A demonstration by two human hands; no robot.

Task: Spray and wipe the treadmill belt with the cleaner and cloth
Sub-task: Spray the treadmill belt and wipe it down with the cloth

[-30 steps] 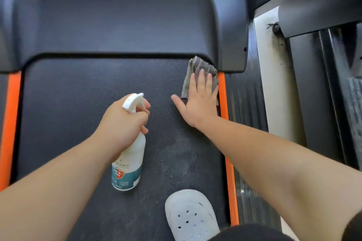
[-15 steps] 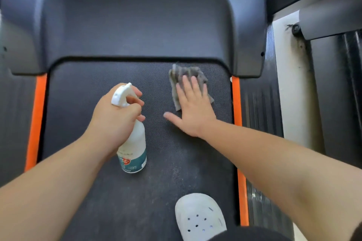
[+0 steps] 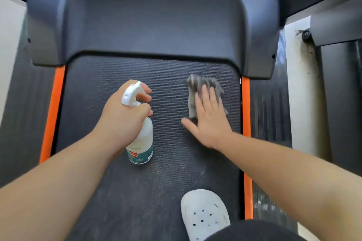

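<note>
The black treadmill belt (image 3: 109, 88) fills the middle of the view, dusty and pale near me. My left hand (image 3: 125, 115) grips the neck of a white spray bottle (image 3: 142, 143) with a teal label, one finger curled at its trigger; the bottle stands on the belt. My right hand (image 3: 209, 115) lies flat with straight fingers on a crumpled grey cloth (image 3: 197, 84), pressing it onto the belt near the right orange strip. The lower part of the cloth is hidden under my palm.
Orange strips (image 3: 52, 115) and ribbed black side rails (image 3: 268, 115) border the belt. The dark motor cover (image 3: 152, 25) rises just beyond the cloth. My white perforated shoe (image 3: 203, 215) stands on the belt near the bottom. A second machine (image 3: 342, 84) sits at right.
My right hand slid the cloth from the right edge of the belt towards the middle, then slightly back to the right. The bottle in my left hand stays put; the view shifted.
</note>
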